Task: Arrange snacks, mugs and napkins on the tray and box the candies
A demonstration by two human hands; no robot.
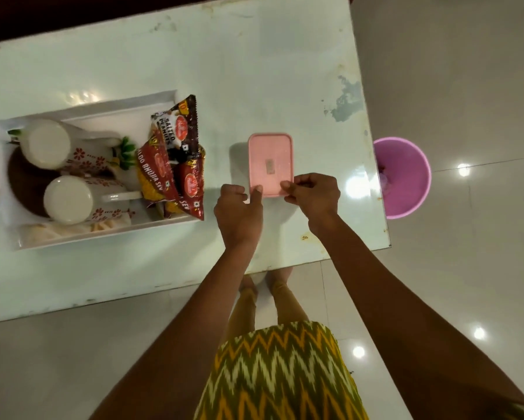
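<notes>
Nearest the person, the left hand [238,209] and the right hand [310,194] both press their fingertips onto the near edge of the pink box [270,163], whose lid is on, the left at its near-left corner and the right at its near-right corner. The box lies flat on the pale table [254,71]. Left of the box stands the white tray [103,234] holding snack packets [173,159], two floral mugs [73,177] and napkins [73,227]; right of the box, past the table edge, sits a pink bucket [406,177].
</notes>
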